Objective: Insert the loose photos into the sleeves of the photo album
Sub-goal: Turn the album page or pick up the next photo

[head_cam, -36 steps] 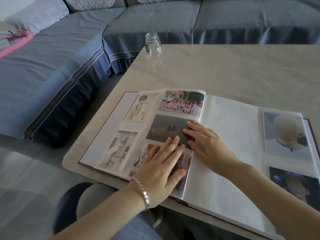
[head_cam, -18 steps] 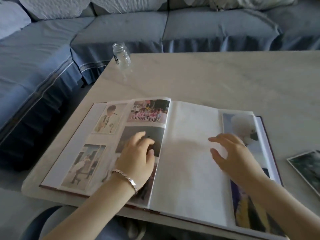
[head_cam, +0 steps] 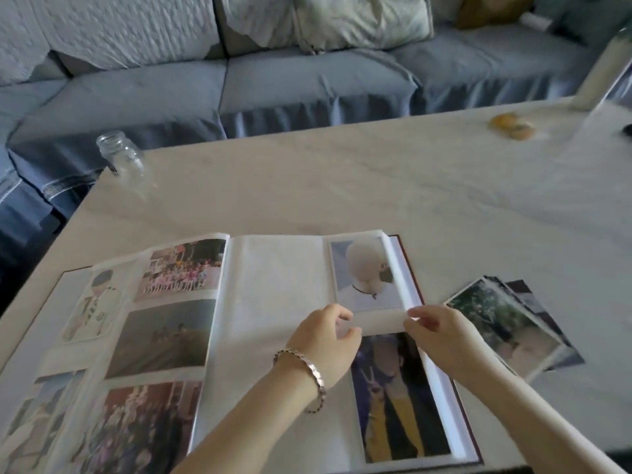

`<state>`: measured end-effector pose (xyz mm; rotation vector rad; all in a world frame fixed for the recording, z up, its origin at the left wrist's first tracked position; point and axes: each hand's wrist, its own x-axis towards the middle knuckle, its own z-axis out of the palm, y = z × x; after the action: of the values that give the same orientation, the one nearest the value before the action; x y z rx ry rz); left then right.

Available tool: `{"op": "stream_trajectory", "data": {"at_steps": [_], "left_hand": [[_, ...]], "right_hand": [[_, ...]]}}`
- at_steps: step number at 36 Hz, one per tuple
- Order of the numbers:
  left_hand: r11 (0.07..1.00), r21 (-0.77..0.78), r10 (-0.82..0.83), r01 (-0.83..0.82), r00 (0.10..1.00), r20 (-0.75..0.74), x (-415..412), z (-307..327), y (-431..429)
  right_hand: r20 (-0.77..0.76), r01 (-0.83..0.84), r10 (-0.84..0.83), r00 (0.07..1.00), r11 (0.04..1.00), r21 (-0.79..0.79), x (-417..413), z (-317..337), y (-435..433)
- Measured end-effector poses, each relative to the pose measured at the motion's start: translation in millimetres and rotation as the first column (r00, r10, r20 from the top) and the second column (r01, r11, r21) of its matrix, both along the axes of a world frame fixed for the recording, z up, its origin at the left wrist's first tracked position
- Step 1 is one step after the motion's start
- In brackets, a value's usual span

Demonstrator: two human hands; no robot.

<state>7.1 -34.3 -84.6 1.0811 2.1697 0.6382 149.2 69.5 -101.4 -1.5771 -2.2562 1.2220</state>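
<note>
Both hands close on the pale strip of the right-hand page that lies between two sleeved photos: the left hand (head_cam: 325, 340) curls fingers and thumb onto the strip's inner end, and the right hand (head_cam: 444, 340) pinches its outer end at the page edge. Blur prevents telling whether the sleeve film is lifted. A blue-grey sofa (head_cam: 307, 87) runs along the far and left sides of the scene, with a pale cushion (head_cam: 359, 22) on its back. A light marble-patterned table (head_cam: 342, 186) fills the middle ground. The photo album (head_cam: 273, 285) lies open at the table's near edge; its left page is filled with photos, while its right page carries a blank column and, toward the outer edge, an upper photo (head_cam: 366, 271) and a lower photo (head_cam: 393, 398). The left hand covers the lower photo's top left corner, and the right forearm crosses the album's outer border. The loose photos (head_cam: 502, 323) sit in a fanned stack on the table just beside the album's right edge, partly behind the right wrist. A clear glass jar (head_cam: 119, 155) stands at the far left corner of the table. Two small orange objects (head_cam: 511, 126), too blurred to identify, lie near the far right. A metal bracelet (head_cam: 307, 367) circles the left wrist.
</note>
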Motion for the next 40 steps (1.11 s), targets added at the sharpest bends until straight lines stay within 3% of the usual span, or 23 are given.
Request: {"op": "stream_trajectory", "data": {"at_steps": [5,9,15,21,23,28,33,37,40], "left_hand": [[0.998,-0.032,0.050,-0.047,0.992,0.117,5,-2,17],[0.998,-0.045,0.042,-0.039,0.997,0.070,12,-4,23],[0.999,-0.035,-0.008,0.008,1.000,0.008,17,-5,21],[0.999,0.003,0.041,-0.042,0.995,0.094,24,-5,20],[0.995,0.037,0.088,-0.095,0.984,0.152,25,-1,19],[0.941,0.129,0.255,-0.311,0.908,0.333,17,10,15],[0.922,0.111,0.296,-0.371,0.860,0.415,6,16,8],[0.914,0.087,0.273,-0.395,0.761,0.588,0,20,6],[0.908,0.090,0.270,-0.408,0.737,0.619,-6,17,4]], "right_hand": [[-0.175,0.097,-0.128,0.976,0.980,-0.175,-6,3,-5],[-0.112,0.108,-0.119,0.987,0.989,-0.100,-4,-2,-1],[-0.144,0.120,-0.146,0.979,0.977,-0.176,1,0,8],[-0.288,0.161,-0.259,0.922,0.933,-0.322,4,5,10],[-0.362,0.104,-0.218,0.907,0.946,-0.308,5,9,3],[-0.528,-0.188,0.094,0.844,0.974,-0.128,-3,23,-14],[-0.557,-0.239,0.137,0.819,0.964,-0.115,-16,29,-23],[-0.565,-0.207,0.059,0.823,0.958,-0.201,-20,28,-23],[-0.542,-0.187,0.036,0.840,0.956,-0.227,-17,25,-22]]}}
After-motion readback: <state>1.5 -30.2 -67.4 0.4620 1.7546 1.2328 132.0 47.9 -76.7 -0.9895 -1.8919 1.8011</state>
